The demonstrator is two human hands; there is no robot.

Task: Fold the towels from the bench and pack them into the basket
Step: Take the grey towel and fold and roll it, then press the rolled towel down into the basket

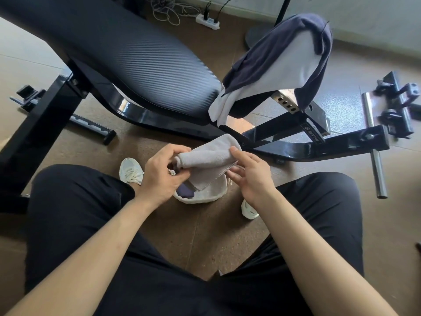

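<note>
Above the basket point(211, 196), which stands on the floor between the person's feet, both hands hold a pale grey towel point(209, 156) already brought into a compact roll or fold. Left hand point(159, 174): fingers and thumb curled round the left end of the bundle. Right hand point(252, 176): thumb on top and fingers beneath, pinching the opposite end. A stitched loose edge hangs below toward the basket mouth. A dark navy towel point(185, 192) lies inside the basket. Two further towels, one navy point(268, 55) and one white point(287, 69), lie draped unfolded over the far end of the bench point(136, 60).

Judged step: final tightening of the fold before packing. To do it well, the hanging edge would best be tucked under so that the bundle keeps its shape. Both ends should be held level and the bundle lowered beside the dark navy towel rather than on top of it, leaving room for the two towels not yet folded.
</note>
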